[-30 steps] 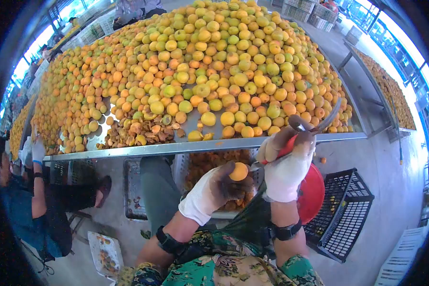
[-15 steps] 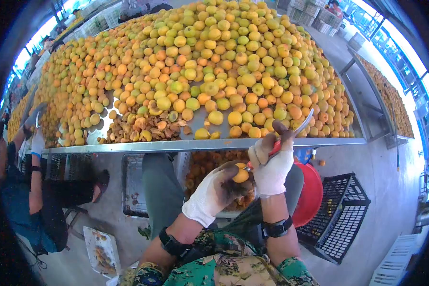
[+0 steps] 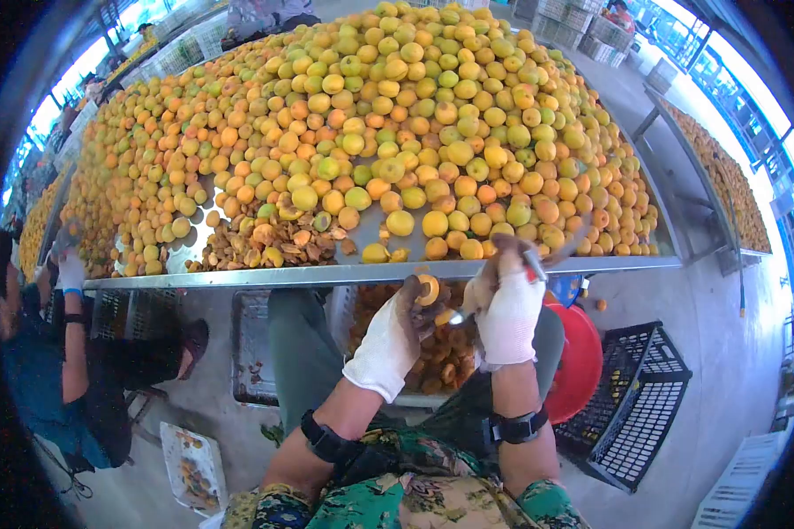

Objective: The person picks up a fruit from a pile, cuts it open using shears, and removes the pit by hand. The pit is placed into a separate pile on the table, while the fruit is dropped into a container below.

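Note:
My left hand, in a white glove with dark-stained fingertips, holds a cut apricot piece between thumb and fingers. Beside it, my gloved right hand is closed round a tool with a red part; a curved blade, blurred, sticks out to the upper right. Between the hands a shiny tip touches another bit of orange fruit. Both hands are over a container of opened fruit, just in front of the metal table's edge.
Whole apricots are heaped on the table, with a pile of opened pieces near its edge. A red basin and black crate stand right. Left are a metal tray, a white tray and a gloved co-worker.
The apricot, whole-looking before, now shows as a cut piece, held higher and further left. My hands have parted slightly; the right has turned and the blade has swung lower.

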`<state>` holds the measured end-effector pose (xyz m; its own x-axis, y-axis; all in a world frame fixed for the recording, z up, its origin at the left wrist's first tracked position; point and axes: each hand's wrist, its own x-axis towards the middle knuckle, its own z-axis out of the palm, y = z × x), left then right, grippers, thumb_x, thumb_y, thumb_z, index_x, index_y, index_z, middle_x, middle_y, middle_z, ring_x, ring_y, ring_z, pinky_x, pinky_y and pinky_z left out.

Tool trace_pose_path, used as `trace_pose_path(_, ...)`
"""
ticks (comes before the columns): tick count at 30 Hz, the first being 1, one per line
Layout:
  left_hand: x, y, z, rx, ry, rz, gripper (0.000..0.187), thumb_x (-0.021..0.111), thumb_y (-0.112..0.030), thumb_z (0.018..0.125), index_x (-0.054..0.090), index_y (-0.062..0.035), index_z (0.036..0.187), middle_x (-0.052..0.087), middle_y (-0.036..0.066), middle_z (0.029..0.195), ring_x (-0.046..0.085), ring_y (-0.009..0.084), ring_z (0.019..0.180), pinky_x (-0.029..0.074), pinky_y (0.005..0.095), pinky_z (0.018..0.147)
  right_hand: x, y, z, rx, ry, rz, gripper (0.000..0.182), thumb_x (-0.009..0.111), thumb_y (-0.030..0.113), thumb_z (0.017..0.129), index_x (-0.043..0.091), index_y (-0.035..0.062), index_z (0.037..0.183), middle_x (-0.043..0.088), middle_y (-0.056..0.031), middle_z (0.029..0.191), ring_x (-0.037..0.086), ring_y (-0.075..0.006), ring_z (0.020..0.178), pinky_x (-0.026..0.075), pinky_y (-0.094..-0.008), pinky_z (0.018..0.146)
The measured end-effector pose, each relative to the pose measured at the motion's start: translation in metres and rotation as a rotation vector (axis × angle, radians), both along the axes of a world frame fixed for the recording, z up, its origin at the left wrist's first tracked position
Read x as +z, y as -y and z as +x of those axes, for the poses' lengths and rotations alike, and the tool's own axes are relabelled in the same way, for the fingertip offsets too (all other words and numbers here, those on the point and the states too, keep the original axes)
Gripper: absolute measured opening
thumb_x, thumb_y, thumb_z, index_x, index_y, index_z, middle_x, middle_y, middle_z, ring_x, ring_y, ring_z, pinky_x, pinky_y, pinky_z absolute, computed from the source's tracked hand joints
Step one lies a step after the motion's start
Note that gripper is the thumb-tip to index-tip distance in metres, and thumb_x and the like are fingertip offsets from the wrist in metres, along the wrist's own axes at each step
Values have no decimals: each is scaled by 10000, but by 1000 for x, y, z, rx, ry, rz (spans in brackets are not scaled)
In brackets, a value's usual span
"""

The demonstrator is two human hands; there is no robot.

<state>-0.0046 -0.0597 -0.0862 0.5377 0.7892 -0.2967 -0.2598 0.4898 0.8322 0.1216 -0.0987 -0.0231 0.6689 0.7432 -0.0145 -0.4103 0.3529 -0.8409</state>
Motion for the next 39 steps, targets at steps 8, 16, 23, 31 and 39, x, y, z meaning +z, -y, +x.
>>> trace_pose_path(8,6,29,15,-23,191,10,322,487,-360,927,516,-78,1080,581,70,936,595,186,865,492,326,740,9,-9,-12,-158,84,18,175,521,169,930,503,25,1029,386,-2,544,326,-83,393,321,-264,366)
trace_pose_path(16,-31,39,29,146,-174,454,226,538,-233,908,517,-69,1063,576,80,951,598,201,830,510,340,716,-1,-15,-31,-220,225,-30,95,591,111,882,563,53,952,421,13,554,396,-73,394,317,-244,352)
trace_pose_path(23,-7,39,15,116,-347,526,331,594,-147,828,486,-13,1111,600,164,1023,599,311,917,476,396,819,-23,-25,-18,-156,201,-40,115,527,179,923,514,64,926,341,26,489,263,-72,333,244,-259,321)
trace_pose_path(31,22,33,-4,-81,-376,559,192,538,-187,908,515,-46,1037,594,111,864,618,220,756,530,293,675,-35,-25,4,74,-558,92,165,517,251,937,532,99,876,295,51,537,220,-80,397,200,-251,383)
trace_pose_path(39,21,-9,-21,200,329,-534,237,518,-15,851,520,-19,1088,574,110,928,606,201,747,527,278,637,-6,-20,11,93,-106,43,124,609,186,867,566,74,900,435,24,577,379,-75,445,336,-254,423)
